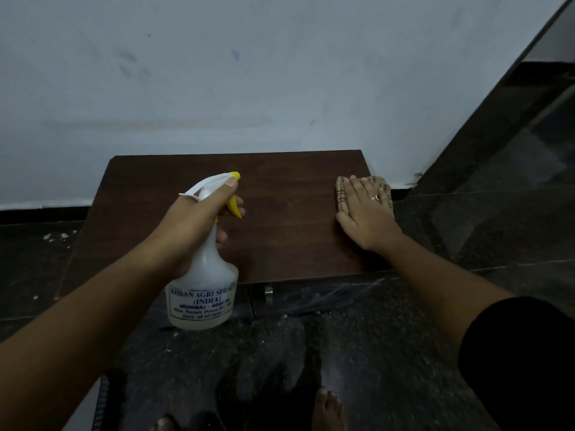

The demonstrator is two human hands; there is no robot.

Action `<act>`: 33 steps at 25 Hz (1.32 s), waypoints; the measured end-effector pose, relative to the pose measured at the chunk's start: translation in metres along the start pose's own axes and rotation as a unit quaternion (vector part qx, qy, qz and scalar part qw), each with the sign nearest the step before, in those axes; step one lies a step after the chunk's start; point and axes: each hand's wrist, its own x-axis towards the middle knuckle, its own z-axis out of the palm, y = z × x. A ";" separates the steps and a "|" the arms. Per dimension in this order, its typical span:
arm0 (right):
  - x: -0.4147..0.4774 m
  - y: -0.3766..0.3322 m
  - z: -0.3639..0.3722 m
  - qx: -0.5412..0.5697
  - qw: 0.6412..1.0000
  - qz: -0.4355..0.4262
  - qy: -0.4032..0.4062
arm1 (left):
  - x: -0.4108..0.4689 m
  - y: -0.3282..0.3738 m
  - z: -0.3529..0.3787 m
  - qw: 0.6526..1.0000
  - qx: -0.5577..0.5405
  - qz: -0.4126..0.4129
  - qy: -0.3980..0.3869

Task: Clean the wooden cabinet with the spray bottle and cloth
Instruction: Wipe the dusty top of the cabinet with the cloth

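My left hand (199, 219) grips cloudy white plastic spray bottle (203, 275) with yellow trigger, 8 o'clock, over front edge of dark brown wooden cabinet top (280, 219). How full, can't tell. My right hand (367, 213), fingers straight, presses striped tan cloth (342, 194) at right edge, 3 o'clock. Open wood between hands.

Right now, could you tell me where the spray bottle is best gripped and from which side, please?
Grip the spray bottle at its narrow neck under the spray head, coming from behind, opposite the yellow nozzle. The left hand does so: the neck fits curled fingers, which reach the trigger.
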 end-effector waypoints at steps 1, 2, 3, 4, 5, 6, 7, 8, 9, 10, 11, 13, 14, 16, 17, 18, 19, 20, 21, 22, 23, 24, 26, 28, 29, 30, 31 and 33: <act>-0.011 0.003 0.001 0.001 1.000 0.001 -0.001 | -0.002 0.000 0.000 1.000 0.002 -0.003 -0.001; -0.019 0.005 0.002 -0.001 1.000 0.005 -0.002 | -0.005 -0.001 -0.001 1.000 0.003 -0.005 0.000; -0.025 0.004 0.003 -0.008 1.000 0.011 -0.003 | -0.008 -0.001 -0.002 1.000 0.003 -0.008 0.002; -0.030 0.002 0.004 -0.020 1.000 0.021 -0.002 | -0.011 -0.003 -0.004 1.000 0.001 -0.011 0.006; -0.032 -0.003 0.004 -0.030 0.999 0.030 0.002 | -0.014 -0.004 -0.007 1.000 0.000 -0.016 0.011; -0.032 -0.010 0.003 -0.034 0.999 0.034 0.005 | -0.016 -0.005 -0.011 1.000 0.000 -0.022 0.016; -0.031 -0.021 0.003 -0.032 0.999 0.029 0.003 | -0.019 -0.006 -0.015 0.999 0.002 -0.027 0.020; -0.030 -0.034 0.003 -0.027 1.000 0.016 -0.001 | -0.021 -0.008 -0.020 0.999 0.002 -0.031 0.023; -0.030 -0.050 0.004 -0.020 1.000 -0.001 -0.003 | -0.023 -0.009 -0.026 0.999 0.003 -0.035 0.028; -0.029 -0.068 0.006 -0.015 1.000 -0.018 -0.002 | -0.025 -0.010 -0.032 0.999 0.004 -0.038 0.033; -0.027 -0.087 0.008 -0.010 0.999 -0.032 0.000 | -0.029 -0.011 -0.039 0.998 0.008 -0.041 0.039; -0.022 -0.124 0.013 -0.009 0.999 -0.052 0.003 | -0.034 -0.014 -0.057 0.998 0.011 -0.039 0.053; -0.018 -0.143 0.016 -0.009 0.998 -0.060 0.004 | -0.037 -0.017 -0.068 0.997 0.008 -0.036 0.062; -0.013 -0.177 0.022 -0.007 0.997 -0.072 0.003 | -0.042 -0.022 -0.089 0.996 0.006 -0.035 0.080; -0.011 -0.194 0.024 -0.007 0.997 -0.076 0.003 | -0.044 -0.025 -0.101 0.995 0.004 -0.038 0.088; -0.009 -0.209 0.027 -0.006 0.997 -0.080 0.006 | -0.046 -0.027 -0.111 0.995 0.002 -0.040 0.096; -0.008 -0.226 0.029 -0.005 0.996 -0.085 0.007 | -0.047 -0.031 -0.123 0.994 -0.001 -0.042 0.104; -0.007 -0.244 0.031 -0.003 0.996 -0.091 0.005 | -0.049 -0.036 -0.136 0.993 -0.003 -0.043 0.112; -0.006 -0.262 0.032 0.000 0.995 -0.098 0.005 | -0.050 -0.041 -0.149 0.992 -0.004 -0.044 0.118; -0.005 -0.280 0.034 0.000 0.994 -0.106 0.006 | -0.052 -0.046 -0.163 0.991 -0.005 -0.045 0.124; -0.004 -0.298 0.034 0.000 0.994 -0.113 0.009 | -0.053 -0.051 -0.174 0.990 -0.006 -0.046 0.130; -0.003 -0.317 0.035 0.002 0.992 -0.122 0.009 | -0.055 -0.056 -0.187 0.989 -0.009 -0.046 0.139; -0.001 -0.351 0.037 0.007 0.990 -0.140 0.008 | -0.060 -0.064 -0.206 0.987 -0.024 -0.038 0.155; 0.003 -0.382 0.040 0.012 0.987 -0.157 0.007 | -0.064 -0.069 -0.222 0.984 -0.034 -0.035 0.170; 0.005 -0.397 0.041 0.015 0.986 -0.165 0.005 | -0.066 -0.073 -0.231 0.984 -0.034 -0.036 0.173; 0.007 -0.410 0.042 0.017 0.985 -0.171 0.003 | -0.068 -0.076 -0.238 0.984 -0.035 -0.036 0.173; 0.010 -0.420 0.043 0.017 0.985 -0.174 0.002 | -0.071 -0.079 -0.245 0.983 -0.040 -0.035 0.174; 0.013 -0.439 0.046 0.013 0.984 -0.176 -0.002 | -0.075 -0.086 -0.257 0.981 -0.053 -0.035 0.184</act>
